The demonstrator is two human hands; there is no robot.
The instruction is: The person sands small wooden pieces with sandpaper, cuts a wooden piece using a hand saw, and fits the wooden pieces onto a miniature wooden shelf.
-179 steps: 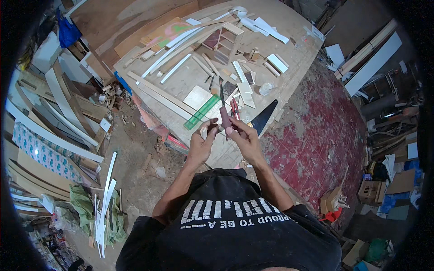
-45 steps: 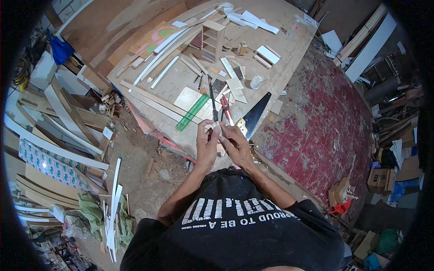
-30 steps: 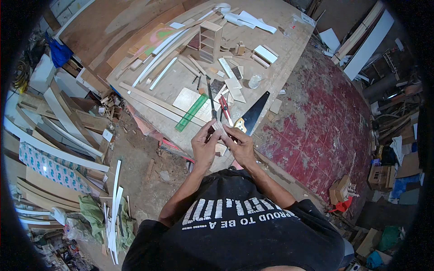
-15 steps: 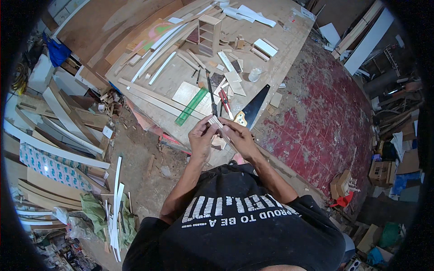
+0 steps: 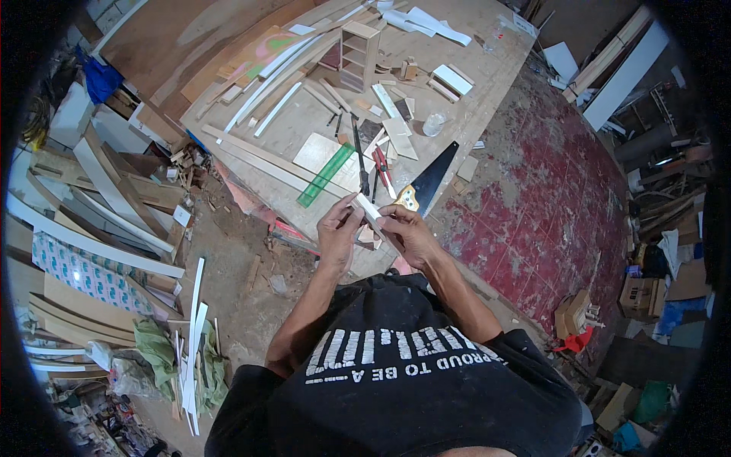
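Note:
My left hand [image 5: 339, 231] and my right hand [image 5: 407, 236] pinch a small pale strip of wood [image 5: 367, 207] between them, held slanting at the table's near edge. Just beyond my fingers lie a long narrow dark tool [image 5: 359, 158], a red-handled tool [image 5: 382, 167] and a green transparent ruler [image 5: 326, 175]. A handsaw [image 5: 434, 175] with a black blade and pale handle is to the right of my hands.
The worktable [image 5: 480, 68] holds wooden offcuts [image 5: 397, 141], a small shelved box [image 5: 358, 57] and a clear cup [image 5: 434, 124]. Boards and strips [image 5: 106, 244] crowd the left side. A red tiled floor [image 5: 533, 228] with cartons [image 5: 640, 297] is to the right.
Six seconds ago my hands held a brown-handled object; now they hold the pale strip. Over the last second they rose slightly toward the table, and the strip turned, showing its light face.

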